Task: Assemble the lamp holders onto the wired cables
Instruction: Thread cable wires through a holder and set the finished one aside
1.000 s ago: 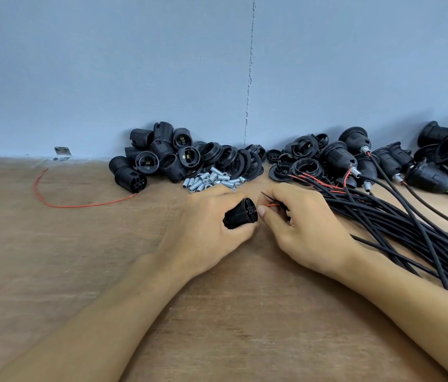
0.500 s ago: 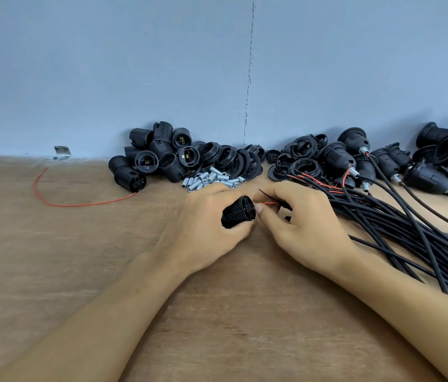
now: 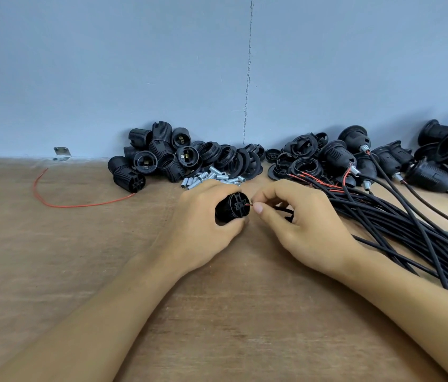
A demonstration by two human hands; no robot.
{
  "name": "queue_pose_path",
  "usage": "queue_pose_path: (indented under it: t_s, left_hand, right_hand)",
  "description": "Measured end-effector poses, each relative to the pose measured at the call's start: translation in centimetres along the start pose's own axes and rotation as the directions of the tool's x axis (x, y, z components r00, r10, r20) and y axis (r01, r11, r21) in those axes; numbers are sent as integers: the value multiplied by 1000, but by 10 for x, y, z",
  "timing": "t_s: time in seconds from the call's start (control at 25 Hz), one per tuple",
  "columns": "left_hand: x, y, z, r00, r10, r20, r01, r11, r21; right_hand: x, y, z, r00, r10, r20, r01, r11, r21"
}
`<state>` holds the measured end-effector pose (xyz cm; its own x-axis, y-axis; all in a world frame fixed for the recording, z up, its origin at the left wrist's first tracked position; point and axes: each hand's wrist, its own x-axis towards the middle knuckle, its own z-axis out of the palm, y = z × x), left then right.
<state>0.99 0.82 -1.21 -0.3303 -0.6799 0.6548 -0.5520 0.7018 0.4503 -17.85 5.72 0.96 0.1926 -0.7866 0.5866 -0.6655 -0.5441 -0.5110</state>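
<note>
1 lamp holder [image 3: 232,208]: black, lying sideways at centre of desk [image 3: 52,271], terminal end facing right. Left grip [image 3: 201,227] wrapped round holder body, fingers curled, clamped on it. Tip of red lead [image 3: 249,205] meets holder's end face. Right grip [image 3: 302,224] just right of holder, thumb and forefinger pinching red lead. Black cable bundle [image 3: 410,235] runs right from behind right grip. Along wall behind: loose holders [image 3: 159,158], metal sleeves [image 3: 212,177], wired holders [image 3: 437,172]. Stray red wire [image 3: 79,204] well left.
</note>
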Motion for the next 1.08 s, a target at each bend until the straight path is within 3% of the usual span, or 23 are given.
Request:
queue_pose_path:
  t_s: [0.28, 0.84, 1.08]
  left_hand:
    - [-1, -5, 4, 999, 41, -23, -39, 997, 73]
    - [-2, -6, 7, 997, 62, -38, -59, 995, 85]
    - [-3, -2, 9, 997, 72, -19, -67, 979, 195]
  right_hand:
    - [-2, 4, 6, 995, -70, 69, 80, 984, -158]
    - [-2, 3, 6, 992, -93, 90, 106, 982, -155]
    - [-3, 2, 7, 987, -118, 107, 138, 969, -204]
